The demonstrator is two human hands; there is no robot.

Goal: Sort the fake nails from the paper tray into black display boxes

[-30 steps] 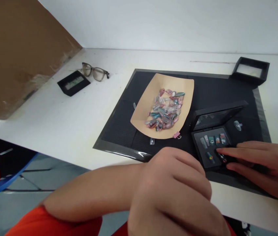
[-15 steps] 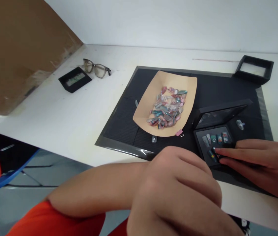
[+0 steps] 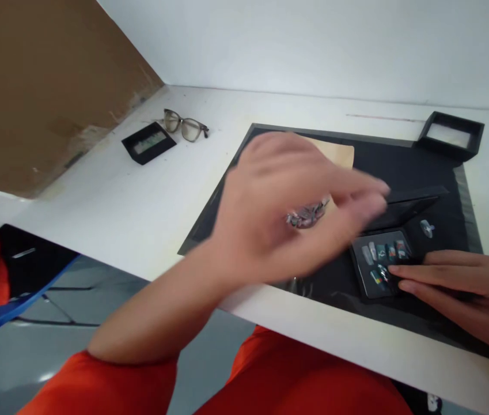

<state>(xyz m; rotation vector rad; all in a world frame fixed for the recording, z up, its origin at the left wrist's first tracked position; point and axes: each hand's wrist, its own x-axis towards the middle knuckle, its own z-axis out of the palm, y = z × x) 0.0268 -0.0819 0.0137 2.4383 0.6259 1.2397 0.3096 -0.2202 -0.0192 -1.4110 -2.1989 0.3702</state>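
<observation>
My left hand [image 3: 265, 202], blurred, hovers over the paper tray [image 3: 334, 151], thumb and forefinger tips pressed together. Whether anything small is between them is too smeared to see. Through the gap of its fingers shows a pile of decorated press-on nails [image 3: 307, 216]. My right hand [image 3: 473, 288] rests at the right side of an open black case [image 3: 359, 271], its thumb and finger closed at a dark press-on nail [image 3: 383, 274] in the lower row. Several other patterned nails [image 3: 381, 252] lie in the case's upper row. Its lid [image 3: 404, 212] stands tilted up behind.
A clear-backed nail [image 3: 427, 229] lies on the black mat [image 3: 447, 173] right of the case. A black windowed box [image 3: 454, 135] stands at the back right. Glasses [image 3: 189, 128] and a second black box [image 3: 149, 143] sit at the left, near a brown board [image 3: 54, 86].
My left hand has risen from the table's front edge to above the paper tray, now covering most of it. The right hand stays at the case. The view has shifted slightly.
</observation>
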